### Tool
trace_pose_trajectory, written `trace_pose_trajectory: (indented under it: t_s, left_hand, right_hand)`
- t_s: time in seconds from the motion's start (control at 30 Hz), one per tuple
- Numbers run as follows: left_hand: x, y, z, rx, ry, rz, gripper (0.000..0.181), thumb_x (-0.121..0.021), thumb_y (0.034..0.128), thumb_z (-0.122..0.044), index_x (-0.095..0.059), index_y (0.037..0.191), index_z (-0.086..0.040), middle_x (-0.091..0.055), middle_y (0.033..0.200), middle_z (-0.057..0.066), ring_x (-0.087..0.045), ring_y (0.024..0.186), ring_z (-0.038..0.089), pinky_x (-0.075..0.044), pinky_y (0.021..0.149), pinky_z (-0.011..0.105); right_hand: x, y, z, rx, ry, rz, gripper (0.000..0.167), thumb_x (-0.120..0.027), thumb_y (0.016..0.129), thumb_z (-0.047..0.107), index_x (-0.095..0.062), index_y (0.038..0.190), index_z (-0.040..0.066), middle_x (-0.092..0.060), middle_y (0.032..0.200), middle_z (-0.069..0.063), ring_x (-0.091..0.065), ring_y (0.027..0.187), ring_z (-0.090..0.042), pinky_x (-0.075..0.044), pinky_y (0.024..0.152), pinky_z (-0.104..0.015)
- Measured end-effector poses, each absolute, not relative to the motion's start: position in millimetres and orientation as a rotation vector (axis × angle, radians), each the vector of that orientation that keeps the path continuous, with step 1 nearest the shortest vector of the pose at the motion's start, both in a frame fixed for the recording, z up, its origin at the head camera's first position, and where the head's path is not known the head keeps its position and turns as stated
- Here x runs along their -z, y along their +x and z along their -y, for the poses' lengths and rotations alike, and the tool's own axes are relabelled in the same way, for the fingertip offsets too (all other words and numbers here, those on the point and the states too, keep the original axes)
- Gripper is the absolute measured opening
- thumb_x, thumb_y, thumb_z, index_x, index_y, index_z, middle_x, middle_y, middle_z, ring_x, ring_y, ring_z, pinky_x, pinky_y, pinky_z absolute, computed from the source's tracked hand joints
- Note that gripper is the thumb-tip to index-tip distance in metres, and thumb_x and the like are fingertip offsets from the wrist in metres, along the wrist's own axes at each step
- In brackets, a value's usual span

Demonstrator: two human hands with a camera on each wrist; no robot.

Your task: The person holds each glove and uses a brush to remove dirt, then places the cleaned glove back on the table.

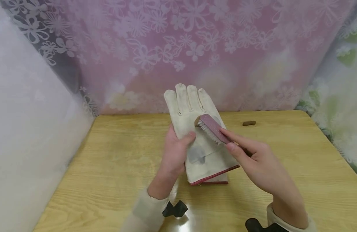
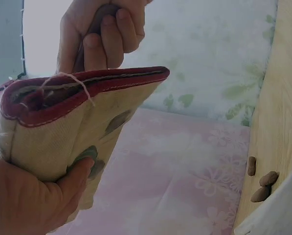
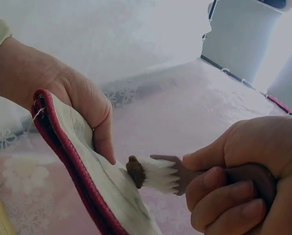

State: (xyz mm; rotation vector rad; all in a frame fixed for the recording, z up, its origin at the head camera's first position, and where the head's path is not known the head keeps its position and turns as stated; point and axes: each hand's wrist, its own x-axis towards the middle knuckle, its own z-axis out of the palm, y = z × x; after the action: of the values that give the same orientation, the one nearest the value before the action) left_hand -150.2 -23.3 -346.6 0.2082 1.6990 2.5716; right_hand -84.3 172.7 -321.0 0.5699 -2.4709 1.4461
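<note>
A cream work glove [image 1: 181, 129] with red cuff trim and grey smudges is held up, fingers pointing away. My left hand [image 1: 177, 149] grips its left edge, thumb across the front. Its folded cuff [image 2: 87, 90] shows a loose thread in the left wrist view. My right hand [image 1: 258, 161] holds a mauve scrubbing brush [image 1: 213, 127] by its handle, white bristles [image 3: 160, 174] facing the glove. A brown lump [image 3: 135, 171] sits on the bristle tips, against or very near the glove's surface. In the right wrist view, the fingers wrap round the brush handle [image 3: 248, 178].
A small brown piece [image 1: 249, 123] lies at the back right of the wooden table [image 1: 117, 161]. Brown lumps [image 2: 268, 178] also show on the wood in the left wrist view. Flowered curtains [image 1: 193, 58] hang behind and at the sides.
</note>
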Motion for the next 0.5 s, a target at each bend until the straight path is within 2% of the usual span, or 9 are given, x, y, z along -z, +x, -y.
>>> trace_pose_trajectory:
  t_s: [0.03,0.1,0.17,0.23,0.37,0.5]
  left_hand:
    - [345.9,-150.2,23.9,-2.59,0.193,-1.707,0.056,-0.053,0.0903,0.006,-0.037,0.143,-0.005,-0.055,0.132,0.017,-0.059,0.114,0.024,-0.049,0.095,0.037]
    - [344.3,-151.2,25.8,-2.622,0.178,-1.712,0.057,-0.053,0.0904,0.007,-0.037,0.143,-0.005,-0.055,0.133,0.016,-0.057,0.116,0.024,-0.048,0.098,0.038]
    - [342.5,-149.7,23.6,-2.635,0.195,-1.707,0.058,-0.052,0.0906,0.007,-0.036,0.144,-0.007,-0.054,0.135,0.014,-0.055,0.12,0.025,-0.046,0.102,0.039]
    - [340.6,-149.0,23.2,-2.639,0.202,-1.707,0.058,-0.052,0.0911,0.007,-0.036,0.145,-0.009,-0.054,0.136,0.013,-0.055,0.122,0.025,-0.046,0.103,0.039]
    - [337.9,-146.9,23.9,-2.634,0.194,-1.72,0.058,-0.053,0.0908,0.007,-0.037,0.144,-0.01,-0.055,0.135,0.011,-0.056,0.12,0.023,-0.046,0.101,0.037]
    - [338.0,-146.9,26.0,-2.652,0.198,-1.718,0.057,-0.053,0.0915,0.006,-0.037,0.144,-0.01,-0.056,0.132,0.012,-0.058,0.117,0.023,-0.048,0.098,0.036]
  right_hand:
    - [322.1,-87.7,-172.6,-1.497,0.59,2.441,0.044,-0.054,0.1,0.004,-0.056,0.142,0.019,-0.069,0.094,-0.004,-0.059,0.077,-0.004,-0.046,0.061,-0.014]
    - [323.4,-94.4,-171.9,-1.583,0.629,2.377,0.044,-0.053,0.1,-0.001,-0.057,0.141,0.013,-0.052,0.066,0.0,-0.041,0.055,-0.01,-0.037,0.049,-0.022]
    - [326.6,-95.0,-175.5,-1.675,0.653,2.321,0.044,-0.05,0.1,-0.004,-0.056,0.141,0.008,-0.031,0.056,-0.002,-0.025,0.048,-0.016,-0.028,0.042,-0.029]
    - [328.0,-96.2,-178.1,-1.773,0.691,2.275,0.044,-0.047,0.1,-0.005,-0.053,0.143,0.004,-0.03,0.053,-0.002,-0.024,0.045,-0.017,-0.025,0.039,-0.029]
    - [330.6,-99.8,-183.3,-1.965,0.73,2.235,0.044,-0.041,0.103,-0.003,-0.047,0.147,0.003,-0.027,0.05,-0.003,-0.021,0.04,-0.017,-0.02,0.034,-0.026]
    - [333.2,-107.3,-184.5,-2.208,0.773,2.087,0.044,-0.034,0.105,-0.003,-0.046,0.147,0.002,-0.026,0.058,-0.006,-0.018,0.041,-0.016,-0.015,0.031,-0.025]
